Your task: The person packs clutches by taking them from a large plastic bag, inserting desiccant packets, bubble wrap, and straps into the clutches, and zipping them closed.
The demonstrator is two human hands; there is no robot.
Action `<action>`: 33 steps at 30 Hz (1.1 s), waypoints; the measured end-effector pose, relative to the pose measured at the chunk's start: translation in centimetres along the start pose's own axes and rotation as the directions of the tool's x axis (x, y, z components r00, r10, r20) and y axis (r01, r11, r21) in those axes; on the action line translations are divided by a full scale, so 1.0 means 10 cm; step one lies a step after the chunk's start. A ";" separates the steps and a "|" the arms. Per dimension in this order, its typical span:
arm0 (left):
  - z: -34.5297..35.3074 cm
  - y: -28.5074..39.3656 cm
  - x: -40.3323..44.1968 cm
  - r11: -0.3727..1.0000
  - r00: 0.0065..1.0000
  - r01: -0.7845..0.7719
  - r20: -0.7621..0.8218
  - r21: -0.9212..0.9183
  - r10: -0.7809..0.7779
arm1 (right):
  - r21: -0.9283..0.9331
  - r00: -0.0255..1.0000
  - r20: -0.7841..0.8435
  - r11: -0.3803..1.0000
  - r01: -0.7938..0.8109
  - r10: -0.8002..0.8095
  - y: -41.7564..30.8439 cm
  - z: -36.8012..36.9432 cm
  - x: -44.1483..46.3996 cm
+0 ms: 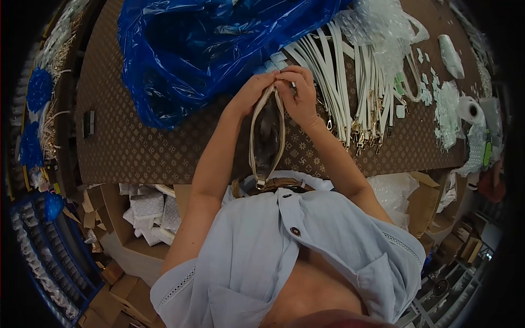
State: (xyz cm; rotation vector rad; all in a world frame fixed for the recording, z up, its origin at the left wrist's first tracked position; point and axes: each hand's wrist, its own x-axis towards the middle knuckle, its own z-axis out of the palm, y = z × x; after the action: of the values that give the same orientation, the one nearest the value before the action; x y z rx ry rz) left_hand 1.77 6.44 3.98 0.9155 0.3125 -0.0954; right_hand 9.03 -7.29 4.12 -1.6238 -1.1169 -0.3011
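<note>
A small handbag (pixel 268 139) with a pale zipped rim stands on the brown patterned table, its mouth gaping toward me and its inside dark. My left hand (pixel 255 92) is closed in a pinch on the far end of the zip opening. Beside it, my right hand (pixel 299 97) also has its fingers closed at that same end, touching the left fingertips. What exactly lies between the fingertips is too small to make out. At the near end of the rim sits a metal ring and tab (pixel 260 183), close to my shirt.
A large blue plastic bag (pixel 180 65) covers the table's back left. White straps with metal clips (pixel 342 87) lie to the right. Bubble wrap (pixel 377 27), a white roll (pixel 469 109) and paper scraps lie beyond. Open cardboard boxes (pixel 123 218) stand below the table edge.
</note>
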 end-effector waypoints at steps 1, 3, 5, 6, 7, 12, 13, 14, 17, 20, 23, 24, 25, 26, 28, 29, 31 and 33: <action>-0.01 -0.02 0.01 1.000 1.000 -0.002 0.002 0.002 0.002 | 0.018 1.000 -0.001 1.000 -0.016 0.016 -0.01 -0.01 0.00; 0.00 -0.07 0.04 0.978 0.994 -0.112 0.017 0.177 0.111 | 0.035 1.000 0.002 0.999 -0.029 0.029 -0.04 -0.04 0.01; 0.04 -0.13 0.07 0.963 0.980 -0.194 0.002 0.185 0.197 | -0.091 0.997 -0.021 0.993 -0.076 0.075 -0.12 -0.03 0.01; 0.06 -0.15 0.09 0.941 0.959 -0.275 -0.011 0.196 0.282 | -0.093 0.997 -0.023 0.993 -0.076 0.074 -0.11 -0.01 -0.01; 0.10 -0.17 0.10 0.941 0.959 -0.276 -0.007 0.197 0.283 | 0.043 0.969 -0.035 0.969 -0.242 0.244 -0.10 0.01 -0.04; 0.19 -0.11 0.02 0.901 0.916 -0.297 -0.170 0.317 0.362 | 0.039 0.945 -0.007 0.945 -0.326 0.327 -0.11 -0.03 0.07; 0.19 -0.11 0.02 0.899 0.915 -0.301 -0.171 0.317 0.367 | 0.022 0.951 -0.031 0.951 -0.308 0.309 -0.13 -0.03 0.12; 0.20 -0.10 0.03 0.887 0.902 -0.319 -0.179 0.333 0.392 | 0.003 0.956 -0.054 0.957 -0.290 0.290 -0.13 -0.03 0.16; 0.17 -0.12 0.04 0.908 0.907 -0.317 -0.192 0.273 0.374 | 0.125 0.956 0.115 0.950 -0.285 0.271 -0.09 -0.11 0.23; 0.15 -0.07 0.01 0.950 0.933 -0.270 -0.200 0.160 0.299 | 0.193 0.934 0.163 0.918 -0.347 0.319 -0.13 -0.12 0.25; 0.17 0.00 0.02 0.965 0.932 -0.234 -0.255 0.120 0.258 | 0.166 0.972 0.048 0.958 -0.233 0.228 -0.10 -0.01 0.16; 0.17 0.01 0.03 0.967 0.919 -0.225 -0.304 0.122 0.252 | 0.166 0.972 0.050 0.958 -0.233 0.228 -0.10 -0.02 0.15; 0.16 0.01 0.04 0.967 0.919 -0.224 -0.303 0.122 0.252 | 0.104 0.988 0.088 0.985 -0.135 0.126 -0.13 -0.03 0.14; 0.13 -0.01 0.04 0.965 0.911 -0.230 -0.321 0.126 0.259 | 0.046 0.991 0.131 0.998 -0.033 0.027 -0.16 -0.04 0.12; 0.08 -0.03 0.03 0.964 0.901 -0.233 -0.344 0.129 0.264 | 0.045 0.965 0.262 0.998 -0.032 0.019 -0.22 -0.12 0.05; 0.04 -0.02 0.05 0.951 0.845 -0.235 -0.441 0.199 0.301 | 0.044 0.922 0.386 0.999 -0.026 0.007 -0.28 -0.17 0.02; -0.10 0.07 0.08 0.934 0.695 -0.274 -0.623 0.231 0.358 | 0.272 0.803 0.586 0.959 -0.073 -0.105 -0.67 -0.35 -0.18; -0.18 0.09 0.02 0.927 0.694 -0.294 -0.615 0.234 0.375 | 0.340 0.812 0.576 0.931 -0.134 -0.094 -0.99 -0.53 -0.34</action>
State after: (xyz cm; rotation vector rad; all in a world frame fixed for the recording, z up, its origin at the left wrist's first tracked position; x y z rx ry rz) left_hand 1.69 8.44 3.57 1.0946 0.7917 0.5752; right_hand 1.33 -13.94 9.94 -1.4125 -1.5096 0.4475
